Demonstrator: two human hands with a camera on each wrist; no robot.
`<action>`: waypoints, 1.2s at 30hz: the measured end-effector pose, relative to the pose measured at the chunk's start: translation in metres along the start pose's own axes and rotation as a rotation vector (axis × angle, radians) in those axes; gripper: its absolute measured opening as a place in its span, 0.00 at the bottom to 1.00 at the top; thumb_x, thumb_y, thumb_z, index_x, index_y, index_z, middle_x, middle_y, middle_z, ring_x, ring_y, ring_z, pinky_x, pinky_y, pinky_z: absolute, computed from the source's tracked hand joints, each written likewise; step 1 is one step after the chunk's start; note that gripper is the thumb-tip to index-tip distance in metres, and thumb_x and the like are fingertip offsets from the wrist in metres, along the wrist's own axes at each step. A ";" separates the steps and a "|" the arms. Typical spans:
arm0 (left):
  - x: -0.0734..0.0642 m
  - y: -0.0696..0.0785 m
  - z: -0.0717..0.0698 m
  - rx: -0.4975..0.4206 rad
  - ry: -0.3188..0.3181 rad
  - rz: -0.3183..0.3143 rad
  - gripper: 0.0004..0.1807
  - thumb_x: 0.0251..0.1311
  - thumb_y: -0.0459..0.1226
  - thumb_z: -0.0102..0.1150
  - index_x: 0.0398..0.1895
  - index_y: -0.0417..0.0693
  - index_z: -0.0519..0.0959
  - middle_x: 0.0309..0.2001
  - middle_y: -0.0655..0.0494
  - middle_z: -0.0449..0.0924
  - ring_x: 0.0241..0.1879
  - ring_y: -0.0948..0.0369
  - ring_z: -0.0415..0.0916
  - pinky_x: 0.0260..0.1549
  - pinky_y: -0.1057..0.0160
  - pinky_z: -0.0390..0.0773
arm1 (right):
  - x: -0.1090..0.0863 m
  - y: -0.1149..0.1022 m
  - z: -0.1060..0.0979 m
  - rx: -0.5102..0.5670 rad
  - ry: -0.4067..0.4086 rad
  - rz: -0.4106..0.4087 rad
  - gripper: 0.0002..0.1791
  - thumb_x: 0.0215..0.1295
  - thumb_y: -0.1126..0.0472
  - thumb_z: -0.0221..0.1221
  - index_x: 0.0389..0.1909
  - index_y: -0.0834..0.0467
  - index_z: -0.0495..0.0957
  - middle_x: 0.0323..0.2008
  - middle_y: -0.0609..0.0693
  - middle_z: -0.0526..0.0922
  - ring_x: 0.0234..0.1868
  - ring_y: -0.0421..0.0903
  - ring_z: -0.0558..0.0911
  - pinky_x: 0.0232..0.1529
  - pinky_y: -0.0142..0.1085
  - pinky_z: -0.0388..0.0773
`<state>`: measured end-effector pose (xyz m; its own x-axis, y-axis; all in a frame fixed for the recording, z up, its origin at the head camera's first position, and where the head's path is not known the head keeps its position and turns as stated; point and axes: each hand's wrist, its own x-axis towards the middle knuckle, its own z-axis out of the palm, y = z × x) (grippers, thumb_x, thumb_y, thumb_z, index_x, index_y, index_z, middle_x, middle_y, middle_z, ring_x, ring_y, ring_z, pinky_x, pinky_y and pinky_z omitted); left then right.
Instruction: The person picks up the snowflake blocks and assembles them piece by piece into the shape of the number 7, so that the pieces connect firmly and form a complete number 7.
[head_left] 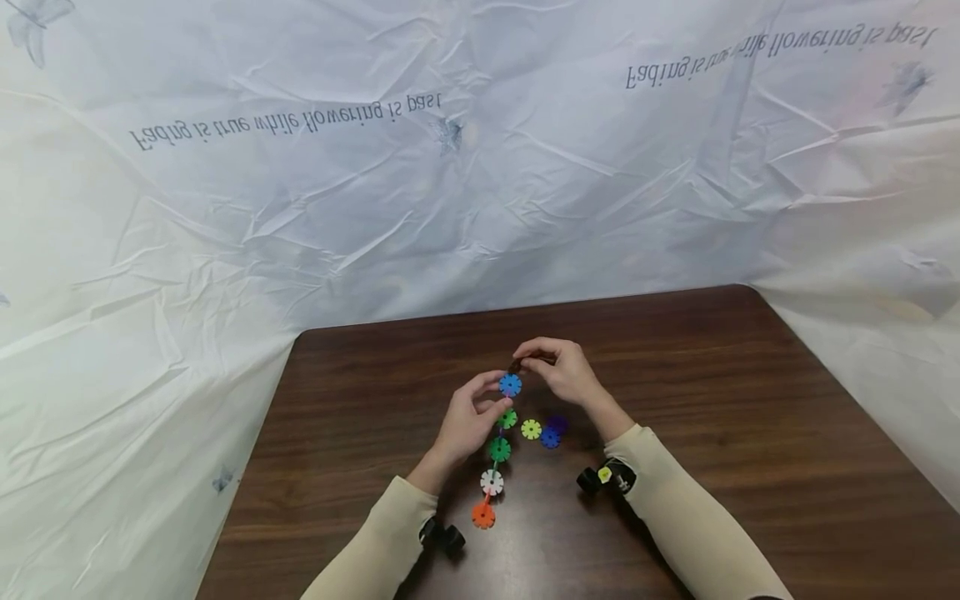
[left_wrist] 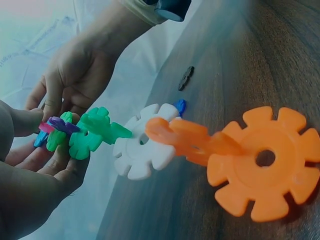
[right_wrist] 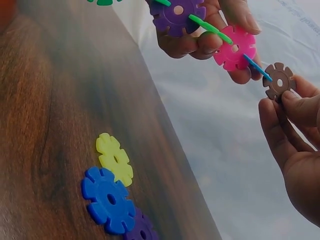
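A chain of notched plastic flower discs slants up from an orange disc (head_left: pixel 483 515) through a white disc (head_left: pixel 492 482) and a green disc (head_left: pixel 499 450). Higher up come a purple disc (right_wrist: pixel 175 22), a pink disc (right_wrist: pixel 236 49) and a blue disc (head_left: pixel 510 384). My left hand (head_left: pixel 463 418) grips the chain near its upper end, thumb in front and fingers behind. With thumb and fingertips my right hand (head_left: pixel 567 372) pinches a brown disc (right_wrist: pixel 280 82), whose edge meets the blue disc's edge in the right wrist view.
Below the hands, a yellow disc (head_left: pixel 531 429), another blue disc (head_left: pixel 551 437) and a dark purple disc (head_left: pixel 557 423) lie together on the dark wooden table (head_left: pixel 337 467). A white printed sheet (head_left: pixel 480 208) hangs behind and at the sides of the table. Each wrist wears a black camera.
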<state>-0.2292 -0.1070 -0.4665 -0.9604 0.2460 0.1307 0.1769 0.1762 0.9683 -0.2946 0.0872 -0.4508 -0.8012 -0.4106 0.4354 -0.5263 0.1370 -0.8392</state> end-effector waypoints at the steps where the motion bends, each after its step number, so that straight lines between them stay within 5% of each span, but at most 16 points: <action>1: -0.001 0.003 0.000 -0.002 0.000 0.006 0.25 0.66 0.30 0.57 0.65 0.37 0.69 0.56 0.35 0.75 0.45 0.45 0.83 0.41 0.57 0.82 | 0.000 0.001 0.000 0.009 -0.006 0.004 0.08 0.66 0.75 0.56 0.43 0.70 0.81 0.39 0.64 0.84 0.39 0.65 0.83 0.38 0.37 0.83; 12: -0.003 0.004 0.001 -0.001 0.005 0.026 0.24 0.65 0.29 0.58 0.64 0.37 0.71 0.53 0.36 0.76 0.43 0.45 0.84 0.39 0.60 0.82 | 0.001 0.008 -0.002 0.085 -0.059 0.020 0.07 0.67 0.74 0.55 0.40 0.67 0.81 0.39 0.66 0.82 0.39 0.63 0.82 0.39 0.37 0.82; 18: -0.004 0.004 0.003 0.009 0.015 0.008 0.24 0.64 0.29 0.59 0.64 0.38 0.72 0.53 0.36 0.76 0.42 0.46 0.84 0.39 0.52 0.82 | 0.001 0.021 0.000 0.117 -0.063 0.054 0.06 0.68 0.74 0.54 0.41 0.69 0.79 0.39 0.65 0.82 0.40 0.70 0.79 0.38 0.39 0.82; 25: -0.003 0.004 0.003 0.021 0.012 0.019 0.24 0.64 0.29 0.58 0.64 0.36 0.72 0.52 0.36 0.77 0.40 0.46 0.84 0.40 0.48 0.81 | 0.002 0.046 0.003 0.128 -0.044 0.051 0.06 0.68 0.71 0.55 0.39 0.64 0.81 0.38 0.61 0.82 0.36 0.58 0.82 0.39 0.57 0.80; 36: -0.003 0.008 0.003 0.027 -0.001 0.021 0.24 0.65 0.29 0.58 0.64 0.37 0.72 0.52 0.37 0.76 0.41 0.47 0.83 0.37 0.60 0.82 | 0.002 0.046 0.002 0.196 -0.048 0.061 0.07 0.68 0.72 0.56 0.40 0.73 0.77 0.37 0.63 0.81 0.33 0.51 0.82 0.40 0.58 0.79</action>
<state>-0.2239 -0.1039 -0.4600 -0.9561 0.2511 0.1509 0.2031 0.1970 0.9591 -0.3200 0.0903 -0.4893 -0.8131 -0.4499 0.3695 -0.4079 -0.0126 -0.9129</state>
